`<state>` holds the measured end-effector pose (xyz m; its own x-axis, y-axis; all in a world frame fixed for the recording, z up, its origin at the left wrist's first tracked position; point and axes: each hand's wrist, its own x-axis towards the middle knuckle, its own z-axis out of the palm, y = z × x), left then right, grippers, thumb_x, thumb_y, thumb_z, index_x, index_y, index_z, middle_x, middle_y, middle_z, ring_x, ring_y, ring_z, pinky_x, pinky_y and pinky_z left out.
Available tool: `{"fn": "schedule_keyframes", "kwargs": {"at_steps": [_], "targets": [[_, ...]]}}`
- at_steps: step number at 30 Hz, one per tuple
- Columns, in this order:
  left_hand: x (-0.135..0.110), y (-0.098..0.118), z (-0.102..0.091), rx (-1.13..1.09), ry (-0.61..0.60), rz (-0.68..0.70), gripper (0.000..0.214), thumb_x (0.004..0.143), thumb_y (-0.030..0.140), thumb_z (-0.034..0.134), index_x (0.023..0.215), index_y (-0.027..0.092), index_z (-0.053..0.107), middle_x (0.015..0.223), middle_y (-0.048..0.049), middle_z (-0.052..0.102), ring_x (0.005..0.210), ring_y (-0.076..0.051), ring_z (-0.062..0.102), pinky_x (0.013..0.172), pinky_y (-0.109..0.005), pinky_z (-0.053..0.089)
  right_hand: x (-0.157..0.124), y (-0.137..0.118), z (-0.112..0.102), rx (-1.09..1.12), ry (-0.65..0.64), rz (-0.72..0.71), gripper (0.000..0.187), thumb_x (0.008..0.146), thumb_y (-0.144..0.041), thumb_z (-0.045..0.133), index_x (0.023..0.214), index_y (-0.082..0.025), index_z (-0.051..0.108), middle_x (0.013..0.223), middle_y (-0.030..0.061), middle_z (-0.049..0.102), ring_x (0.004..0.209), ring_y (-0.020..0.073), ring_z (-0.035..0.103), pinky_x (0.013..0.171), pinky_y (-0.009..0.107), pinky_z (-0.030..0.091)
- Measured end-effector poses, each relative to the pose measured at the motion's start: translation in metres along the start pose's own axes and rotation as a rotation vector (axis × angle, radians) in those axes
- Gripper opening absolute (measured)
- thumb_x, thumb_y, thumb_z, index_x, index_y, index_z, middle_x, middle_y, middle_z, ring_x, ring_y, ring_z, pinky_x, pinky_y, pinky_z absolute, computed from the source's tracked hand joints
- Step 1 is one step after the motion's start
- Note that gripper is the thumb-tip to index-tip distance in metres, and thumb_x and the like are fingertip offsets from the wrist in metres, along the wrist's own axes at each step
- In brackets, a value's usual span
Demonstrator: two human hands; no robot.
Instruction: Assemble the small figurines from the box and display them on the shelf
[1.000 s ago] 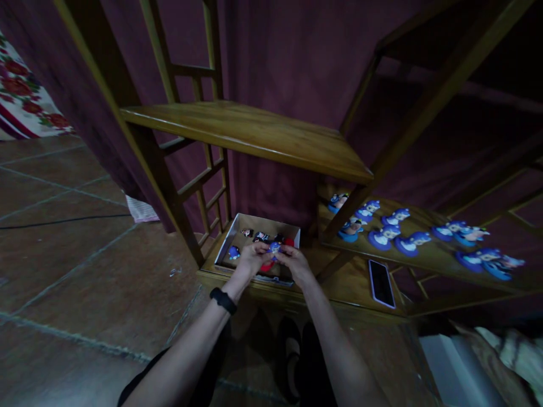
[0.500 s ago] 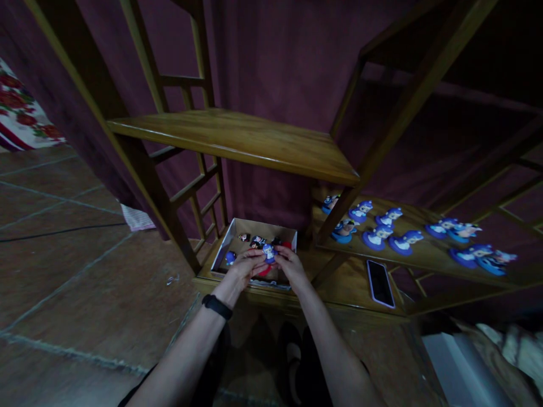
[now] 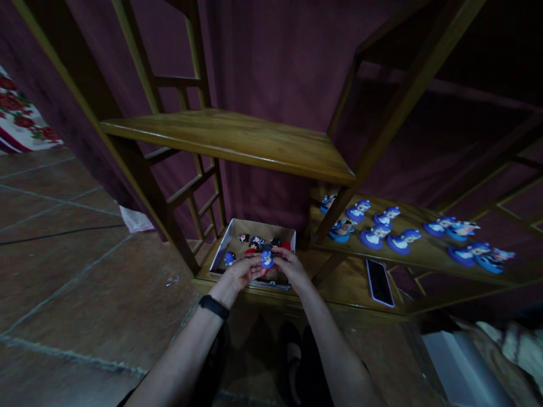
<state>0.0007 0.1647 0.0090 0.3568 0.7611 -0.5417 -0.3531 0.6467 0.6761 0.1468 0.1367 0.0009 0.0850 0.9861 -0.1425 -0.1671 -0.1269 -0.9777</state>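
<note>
Between my two hands, above the front of a shallow cardboard box [image 3: 220,252], is a small purple-and-white figurine [image 3: 267,259]. My left hand [image 3: 242,270] grips it from the left, fingers closed against its side. From the right, my right hand [image 3: 291,264] pinches the same figurine with thumb and fingers. Inside the box lie several figurines with dark hair and red parts [image 3: 256,243], partly covered by my hands. Another purple figurine [image 3: 229,258] lies near the box's left wall.
Several purple and blue figurines [image 3: 375,235] stand in groups on the shelf at right. A phone [image 3: 379,282] lies on the lower board. Above the box juts a wooden shelf [image 3: 229,135], with slanted posts on both sides. A grey box [image 3: 464,362] is at lower right.
The figurine in my hands has tilted and turned slightly, its purple top now facing me more. Both hands stay over the box; the view has shifted a little.
</note>
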Motion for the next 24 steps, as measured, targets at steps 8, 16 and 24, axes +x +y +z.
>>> {"fn": "schedule_keyframes", "kwargs": {"at_steps": [8, 16, 24], "targets": [[0.006, -0.006, 0.001, -0.142, -0.040, 0.055, 0.013, 0.073, -0.001, 0.052, 0.077, 0.011, 0.055, 0.067, -0.0053, 0.065, 0.064, -0.014, 0.064, 0.069, -0.029, 0.053, 0.000, 0.000, -0.003, -0.038, 0.025, 0.093, 0.019, 0.061, -0.035, 0.063, 0.071, -0.019, 0.063, 0.062, -0.0019, 0.060, 0.054, 0.0100, 0.051, 0.051, 0.022, 0.040], [0.002, 0.000, -0.001, 0.066, 0.044, 0.078, 0.012, 0.070, 0.017, 0.064, 0.081, 0.013, 0.061, 0.068, -0.0039, 0.066, 0.056, -0.012, 0.062, 0.054, -0.022, 0.051, 0.004, 0.005, -0.009, -0.045, -0.042, 0.047, 0.020, 0.060, -0.037, 0.065, 0.071, -0.020, 0.062, 0.064, -0.0030, 0.060, 0.058, 0.0119, 0.055, 0.057, 0.025, 0.045], [0.000, 0.004, -0.005, 0.239, -0.041, 0.123, 0.025, 0.056, 0.018, 0.075, 0.077, 0.012, 0.063, 0.069, -0.0053, 0.067, 0.055, -0.012, 0.062, 0.052, -0.021, 0.050, 0.008, 0.009, -0.014, -0.169, -0.113, -0.026, 0.023, 0.062, -0.040, 0.065, 0.074, -0.020, 0.065, 0.068, -0.0024, 0.062, 0.058, 0.0111, 0.053, 0.055, 0.023, 0.043]]}}
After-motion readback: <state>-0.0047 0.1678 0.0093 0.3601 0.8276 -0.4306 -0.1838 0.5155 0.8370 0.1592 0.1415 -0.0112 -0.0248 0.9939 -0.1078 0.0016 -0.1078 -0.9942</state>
